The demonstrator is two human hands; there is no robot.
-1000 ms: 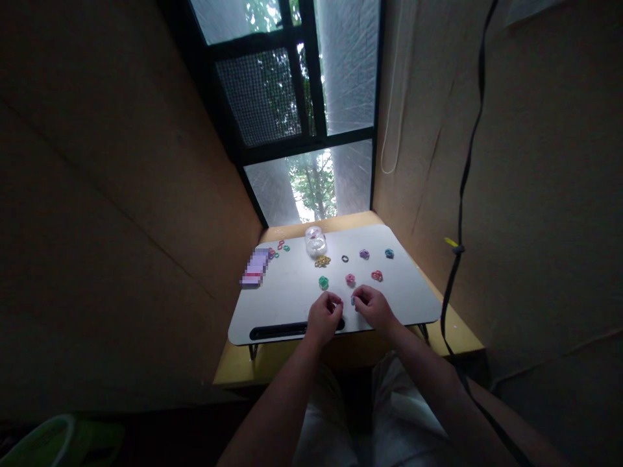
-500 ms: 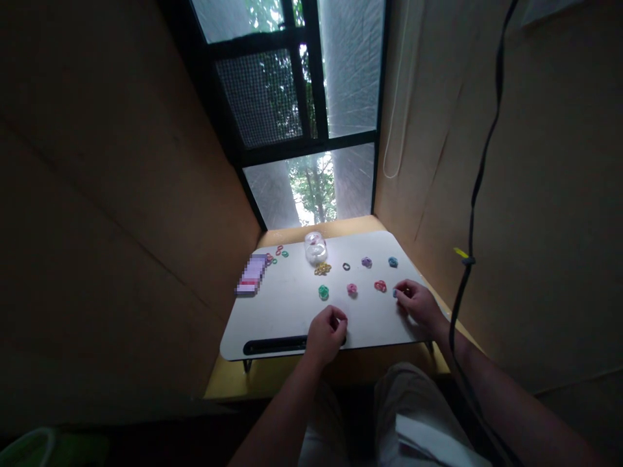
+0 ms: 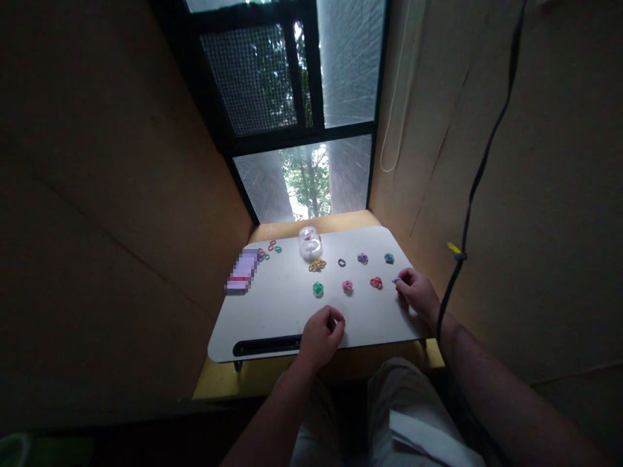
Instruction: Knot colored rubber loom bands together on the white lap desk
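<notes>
My right hand (image 3: 416, 292) pinches a small bluish band (image 3: 396, 279) above the right side of the white table (image 3: 272, 311). Closest to it lie a red pile of bands (image 3: 376, 283) and a blue pile (image 3: 389, 258). My left hand (image 3: 322, 334) rests at the front edge, its fingers curled together; whether anything is between them is too small to tell. Green bands (image 3: 318, 289) and pink bands (image 3: 347, 286) lie beyond it. Farther back are yellow bands (image 3: 317, 265), a dark band (image 3: 341, 263) and purple bands (image 3: 363, 258).
A clear jar (image 3: 310, 244) stands at the back. Loose red and green bands (image 3: 272, 246) lie near a blurred purple phone-like object (image 3: 243, 271) on the left. A black slot (image 3: 267, 346) runs along the front edge. A black cord (image 3: 470, 214) hangs at the right.
The view has shifted slightly, moving the table left in the picture. My right hand still pinches the bluish band, which now points out to the left. My left hand has hardly moved.
</notes>
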